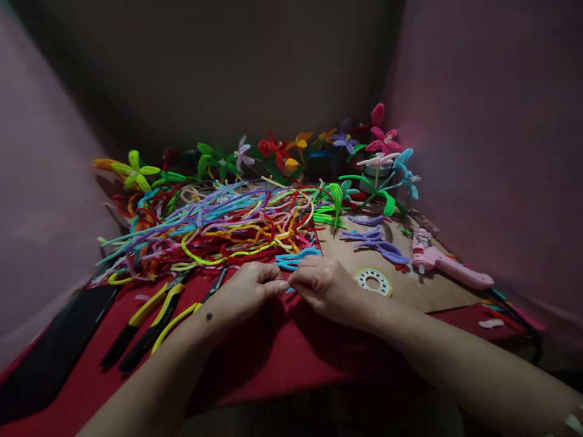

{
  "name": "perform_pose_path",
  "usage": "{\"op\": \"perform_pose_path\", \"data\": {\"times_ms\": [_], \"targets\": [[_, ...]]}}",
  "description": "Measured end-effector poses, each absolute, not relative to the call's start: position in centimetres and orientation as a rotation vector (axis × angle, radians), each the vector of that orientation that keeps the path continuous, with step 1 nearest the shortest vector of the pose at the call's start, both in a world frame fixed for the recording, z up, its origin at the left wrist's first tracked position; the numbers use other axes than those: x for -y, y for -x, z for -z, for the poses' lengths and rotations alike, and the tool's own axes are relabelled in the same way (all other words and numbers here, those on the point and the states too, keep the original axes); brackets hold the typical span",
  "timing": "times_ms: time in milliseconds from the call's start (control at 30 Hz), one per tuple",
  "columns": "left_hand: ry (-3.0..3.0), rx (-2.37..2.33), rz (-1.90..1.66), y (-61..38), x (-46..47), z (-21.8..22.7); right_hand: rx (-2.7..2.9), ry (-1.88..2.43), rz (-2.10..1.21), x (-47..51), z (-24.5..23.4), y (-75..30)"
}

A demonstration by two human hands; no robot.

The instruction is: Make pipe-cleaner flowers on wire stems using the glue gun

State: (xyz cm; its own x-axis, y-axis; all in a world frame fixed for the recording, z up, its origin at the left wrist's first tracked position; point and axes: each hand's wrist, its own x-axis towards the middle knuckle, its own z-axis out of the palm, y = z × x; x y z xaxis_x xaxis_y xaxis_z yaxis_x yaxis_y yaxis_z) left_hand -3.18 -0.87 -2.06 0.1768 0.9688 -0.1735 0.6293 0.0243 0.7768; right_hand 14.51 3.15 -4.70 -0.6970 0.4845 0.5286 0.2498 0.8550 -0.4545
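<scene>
From the wearer's head, a single camera looks forward and down, close over a red table (291,367) at 6 o'clock and facing flowers (273,147) farther off toward 12 o'clock.

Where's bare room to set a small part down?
Red cloth between left forearm and right forearm; tan flat board between white perforated ring and pink glue gun. Crowded: left, multicoloured fuzzy-stem pile and yellow-black-handled pliers.

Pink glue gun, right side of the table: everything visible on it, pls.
The pink glue gun looks like smooth plastic, with dark, mottled marks on its head and a short pale piece projecting toward the wearer. It lies on the tan board, head to the left, handle slanting right and toward the wearer. Neither hand touches it. Whether it's on can't be told.
</scene>
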Motion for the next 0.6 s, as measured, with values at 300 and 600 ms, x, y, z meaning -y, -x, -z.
{"op": "perform_pose_path", "data": {"times_ms": [300, 600], "targets": [[-1.822, -1.463, -0.831, 2.6, 1.5, 0.4, 2.316, 0.734, -0.679, -3.5, 3.4, -14.7], [-2.320, -1.594, -0.738, 2.2, 1.9, 1.9, 2.102, 0.778, -1.006, -3.6, 3.6, -14.3]]}}
